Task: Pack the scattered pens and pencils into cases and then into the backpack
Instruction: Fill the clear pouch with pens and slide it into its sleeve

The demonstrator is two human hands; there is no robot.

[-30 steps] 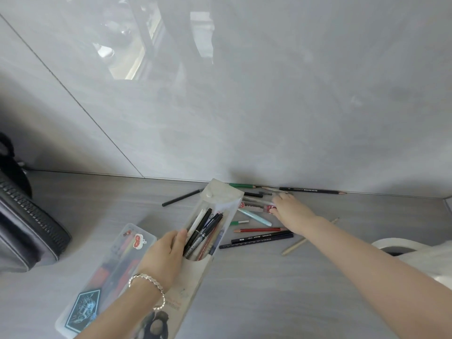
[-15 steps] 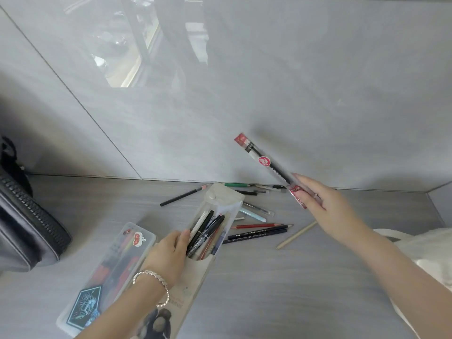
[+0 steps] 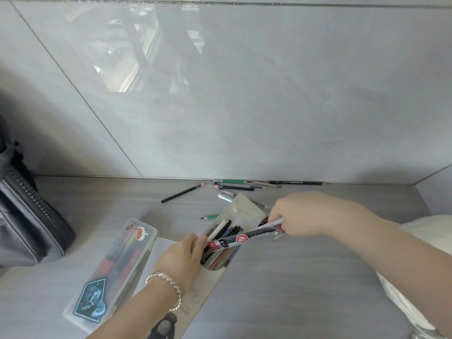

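A desk or study corner indoors, most likely in a home: a grey wood-grain tabletop [image 3: 305, 277] runs up against glossy grey wall panels [image 3: 269, 94] that mirror a bright window. School things mark it as a place for study: loose pens and pencils [image 3: 234, 188] along the wall, two pencil cases [image 3: 110, 272], and a dark backpack [image 3: 27, 221] at the left edge

grey wall [image 3: 269, 106], white bag [image 3: 420, 231], bracelet [image 3: 168, 285]
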